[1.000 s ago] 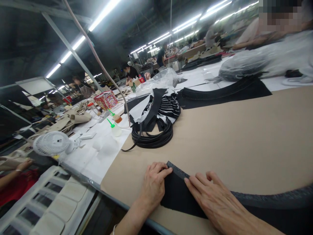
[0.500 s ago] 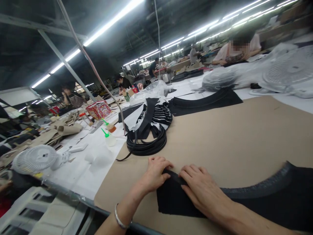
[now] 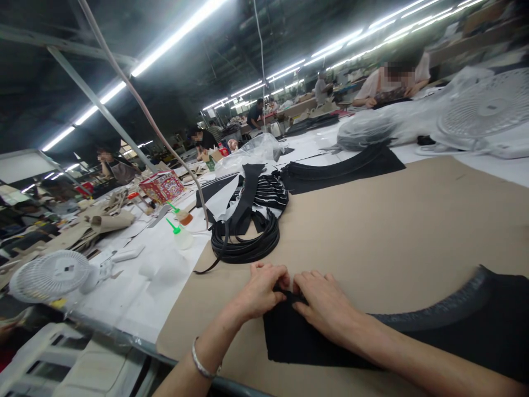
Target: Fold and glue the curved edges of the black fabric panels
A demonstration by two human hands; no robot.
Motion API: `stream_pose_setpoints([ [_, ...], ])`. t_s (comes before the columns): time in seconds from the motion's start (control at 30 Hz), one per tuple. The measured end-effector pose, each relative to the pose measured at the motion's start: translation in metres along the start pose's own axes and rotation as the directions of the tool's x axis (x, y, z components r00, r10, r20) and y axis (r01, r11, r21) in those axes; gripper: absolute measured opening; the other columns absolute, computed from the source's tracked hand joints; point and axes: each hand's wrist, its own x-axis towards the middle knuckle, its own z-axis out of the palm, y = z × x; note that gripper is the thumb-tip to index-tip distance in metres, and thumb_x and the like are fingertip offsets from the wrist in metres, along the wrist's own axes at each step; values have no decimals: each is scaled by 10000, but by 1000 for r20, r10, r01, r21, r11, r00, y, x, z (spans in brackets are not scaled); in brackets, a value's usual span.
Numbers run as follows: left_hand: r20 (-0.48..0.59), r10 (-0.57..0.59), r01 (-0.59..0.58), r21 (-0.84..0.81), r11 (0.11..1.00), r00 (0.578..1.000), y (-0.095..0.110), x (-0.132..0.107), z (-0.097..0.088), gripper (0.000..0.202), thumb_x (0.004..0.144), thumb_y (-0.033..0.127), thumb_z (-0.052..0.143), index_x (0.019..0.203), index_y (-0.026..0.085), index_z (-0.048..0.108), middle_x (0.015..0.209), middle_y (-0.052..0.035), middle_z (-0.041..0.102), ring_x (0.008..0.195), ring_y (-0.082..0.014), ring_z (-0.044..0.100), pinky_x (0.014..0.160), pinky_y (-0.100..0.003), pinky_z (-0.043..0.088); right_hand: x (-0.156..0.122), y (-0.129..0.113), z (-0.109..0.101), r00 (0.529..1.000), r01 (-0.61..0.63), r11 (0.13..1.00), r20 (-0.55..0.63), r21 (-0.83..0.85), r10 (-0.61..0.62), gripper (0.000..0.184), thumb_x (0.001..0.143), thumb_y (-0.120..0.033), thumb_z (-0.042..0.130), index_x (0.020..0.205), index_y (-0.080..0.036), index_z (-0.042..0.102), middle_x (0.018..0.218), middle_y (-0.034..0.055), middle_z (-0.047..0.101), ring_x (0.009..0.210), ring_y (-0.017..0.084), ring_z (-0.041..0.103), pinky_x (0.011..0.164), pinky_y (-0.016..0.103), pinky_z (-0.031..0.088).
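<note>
At the far left a small white fan (image 3: 49, 275) stands on the white sheet. A green-tipped bottle (image 3: 182, 236) is further in, and a coil of black strapping (image 3: 246, 245) lies on the brown paper (image 3: 392, 231), apart from the work.

Our left hand (image 3: 264, 289) has its fingers curled, the tips nipping the left corner of the black fabric piece (image 3: 413, 344). Our right hand (image 3: 326, 306) lies just beside it. Its fingers are together and flat on the cloth, pressing rather than gripping, and its tips almost meet the left hand's.

We judge the work to be at its start. Only this left corner is being handled, and the rest of the ribbed edge (image 3: 446, 309) runs off to the right with no hand on it.

The piece lies flat on the brown paper at the near edge of the table. Its long axis runs left to right, from the corner under our fingers out past the right side of the view. The ribbed edge is on the far side, dipping toward us in the middle and rising again at the right. The corner end points left, toward the coil.
</note>
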Motion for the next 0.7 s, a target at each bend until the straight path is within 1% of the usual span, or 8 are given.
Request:
stream_pose_setpoints([
  [0.07, 2, 13, -13, -1, 1000, 1000, -1, 0, 0, 271, 742, 73, 625, 959, 235, 618, 875, 44, 652, 948, -178, 568, 917, -378, 298, 1, 0, 0, 1000, -13, 1000, 5, 10, 13, 116, 802, -142, 607, 904, -196, 621, 925, 52, 650, 936, 252, 584, 793, 368, 352],
  [0.2, -2, 35, -35, 13, 999, 999, -4, 2, 0, 182, 747, 97, 651, 851, 244, 680, 900, 25, 631, 1011, -203, 551, 946, -403, 283, 2, 1, -1, 1000, -23, 999, 2, 34, 23, 86, 797, -146, 607, 862, -197, 629, 934, 53, 638, 936, 243, 578, 760, 341, 344],
  [0.3, -14, 47, -47, 14, 999, 999, -6, 2, 0, 162, 753, 111, 665, 839, 246, 692, 930, 25, 626, 1046, -198, 545, 969, -406, 273, 1, 4, -1, 1000, -21, 997, -4, 69, 22, 102, 785, -116, 591, 835, -200, 620, 877, 27, 655, 864, 212, 583, 744, 325, 339],
  [0.37, -24, 54, -54, 13, 998, 998, -7, 1, 0, 157, 758, 106, 663, 839, 237, 689, 923, 29, 636, 1039, -187, 552, 976, -404, 268, 0, 7, 1, 1000, -16, 995, -8, 95, 17, 116, 774, -100, 583, 819, -202, 616, 819, 12, 660, 803, 194, 584, 718, 311, 341],
  [0.43, -33, 62, -61, 13, 998, 998, -8, 0, 1, 153, 767, 102, 657, 838, 233, 691, 914, 31, 649, 1026, -179, 558, 980, -407, 264, -2, 10, 2, 1000, -5, 993, -20, 116, 7, 122, 771, -90, 579, 810, -200, 614, 812, 12, 661, 782, 185, 583, 703, 298, 353],
  [0.6, -55, 102, -100, 28, 995, 993, -7, -2, 4, 197, 803, 103, 626, 871, 263, 718, 945, 23, 669, 1036, -178, 557, 982, -415, 260, -8, 12, 8, 997, 36, 988, -73, 151, -25, 163, 790, -58, 572, 859, -199, 614, 884, 18, 655, 855, 188, 589, 766, 295, 398],
  [0.7, -75, 134, -130, 51, 990, 988, -7, -3, 6, 238, 814, 75, 595, 861, 269, 725, 919, 22, 676, 1016, -169, 562, 987, -416, 254, -11, 11, 11, 995, 61, 985, -91, 159, -47, 179, 813, -47, 558, 890, -198, 615, 919, 24, 640, 891, 193, 582, 804, 302, 416],
])
